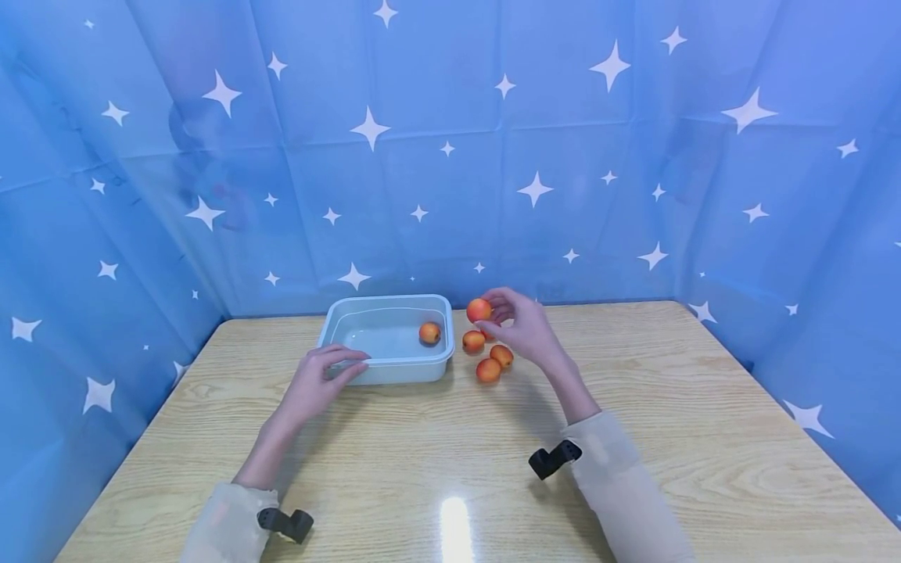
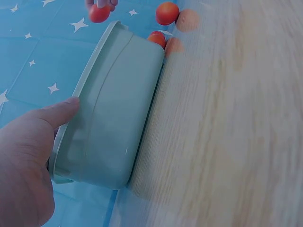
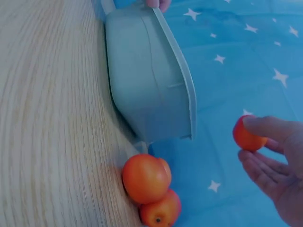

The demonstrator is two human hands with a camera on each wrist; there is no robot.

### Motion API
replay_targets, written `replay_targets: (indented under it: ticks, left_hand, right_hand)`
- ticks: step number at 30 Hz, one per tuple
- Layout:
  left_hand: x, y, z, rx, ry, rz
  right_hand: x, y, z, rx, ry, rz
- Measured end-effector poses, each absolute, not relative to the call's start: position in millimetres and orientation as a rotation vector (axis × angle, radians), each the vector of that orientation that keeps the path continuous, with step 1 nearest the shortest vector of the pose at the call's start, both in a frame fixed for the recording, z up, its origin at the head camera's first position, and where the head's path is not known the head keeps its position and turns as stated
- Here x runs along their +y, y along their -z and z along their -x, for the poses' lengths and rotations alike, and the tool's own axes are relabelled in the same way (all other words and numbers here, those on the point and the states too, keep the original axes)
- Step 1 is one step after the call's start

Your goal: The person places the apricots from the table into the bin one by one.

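Held fruit: raised just right of the container, pinched between the right hand's thumb and fingers. A loose pinch could drop it onto the loose fruits, scattering them. Left hand: appears to pinch the rim, some fingers hidden; pulling could tilt the container.

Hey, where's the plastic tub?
In the head view, the plastic tub sits near the far edge of the table, left of the loose orange fruits, with the left hand holding its near rim.
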State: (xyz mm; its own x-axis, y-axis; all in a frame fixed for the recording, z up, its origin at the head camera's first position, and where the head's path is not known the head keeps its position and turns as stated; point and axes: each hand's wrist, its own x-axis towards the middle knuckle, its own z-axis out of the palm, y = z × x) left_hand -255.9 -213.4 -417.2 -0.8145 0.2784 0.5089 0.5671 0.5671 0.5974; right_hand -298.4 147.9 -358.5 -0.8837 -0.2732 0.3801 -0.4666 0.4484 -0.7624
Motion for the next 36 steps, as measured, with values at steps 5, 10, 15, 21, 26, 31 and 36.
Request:
replay_targets:
  ticks: [5,10,15,21,26,31,36]
  left_hand:
    - [-213,418,257,-2.437,1.115,0.692]
    - [-213,418,257,-2.433,1.119,0.703]
    - [-213,416,256,-2.452,1.117,0.696]
    - [-212,413,254,-2.474,1.129,0.682]
    - [-212,413,254,-2.467,1.120,0.682]
    - [-213,415,255,-2.458,1.128,0.683]
    - [-213,414,255,-2.460,1.133,0.684]
  right_hand:
    - [141,358,296,-2.497,-1.393,-0.676]
    - [134,359,294,-2.524,-1.363,-0.690]
    - [127,361,292,-2.540,-1.383,-0.712]
    - [121,364,290,-2.541,-1.346,-0.785]
    - [115,367,290,-2.510,-1.339,-0.868]
    - [111,372,292,-2.497,-1.302,-0.934]
    - [108,377,293,-2.501,-1.282,-0.966]
